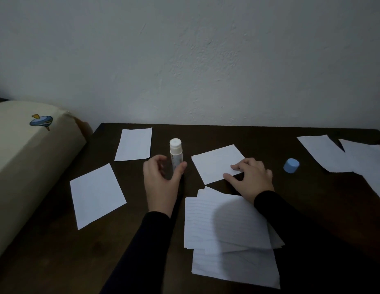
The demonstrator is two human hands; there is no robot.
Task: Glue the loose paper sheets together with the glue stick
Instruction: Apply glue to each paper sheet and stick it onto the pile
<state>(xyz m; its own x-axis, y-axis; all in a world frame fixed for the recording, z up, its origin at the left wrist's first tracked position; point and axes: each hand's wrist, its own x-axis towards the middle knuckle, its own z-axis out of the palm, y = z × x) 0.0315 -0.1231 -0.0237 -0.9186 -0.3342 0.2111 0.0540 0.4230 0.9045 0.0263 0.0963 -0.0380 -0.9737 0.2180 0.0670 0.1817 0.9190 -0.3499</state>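
The left hand (161,181) is curling around the upright glue stick (175,156) mid-table; whether it is gripping is unclear. The right hand (251,177) is pressing flat fingers on a sheet (216,162).

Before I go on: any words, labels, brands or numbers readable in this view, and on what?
None can be read.
Glue stick: dark marks on its label, too small and blurred to read.
Lined paper stack: ruled lines only, no writing visible.
Cream cushion: a blue spinning-top picture, no words.
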